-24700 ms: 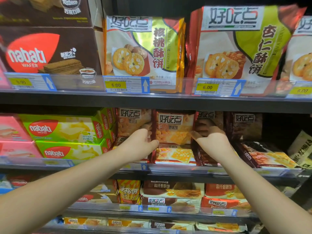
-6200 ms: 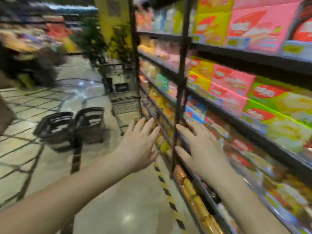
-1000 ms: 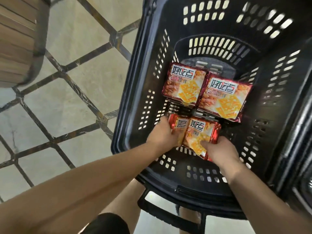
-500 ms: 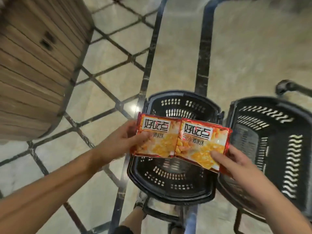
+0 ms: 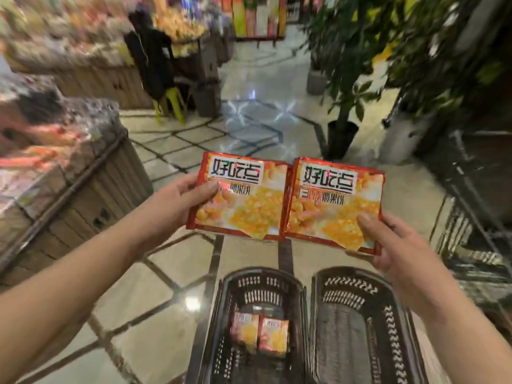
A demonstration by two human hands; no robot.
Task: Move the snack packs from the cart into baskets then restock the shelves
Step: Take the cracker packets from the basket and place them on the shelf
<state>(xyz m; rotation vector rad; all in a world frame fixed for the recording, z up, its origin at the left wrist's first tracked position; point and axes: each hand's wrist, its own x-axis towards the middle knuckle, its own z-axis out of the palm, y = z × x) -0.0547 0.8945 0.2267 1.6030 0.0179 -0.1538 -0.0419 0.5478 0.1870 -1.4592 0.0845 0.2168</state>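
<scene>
I hold two red-and-orange snack packs side by side at chest height over the floor. My left hand (image 5: pixel 181 199) grips the left snack pack (image 5: pixel 241 198) by its left edge. My right hand (image 5: pixel 393 245) grips the right snack pack (image 5: pixel 335 203) at its lower right corner, thumb on the front. Below them stand two black baskets on the floor. The left basket (image 5: pixel 224 314) holds two more snack packs (image 5: pixel 260 335). The right basket (image 5: pixel 393 328) shows only its dark bottom.
A wooden display stand (image 5: pixel 77 195) heaped with goods is on my left. A potted plant (image 5: pixel 340 134) stands ahead on the right, with a metal cart frame (image 5: pixel 465 217) at the far right. A yellow stool (image 5: pixel 170 105) and more displays lie farther off across the tiled floor.
I have lifted the two packs out of the left basket and raised them. My view has tilted up from the baskets to the aisle ahead.
</scene>
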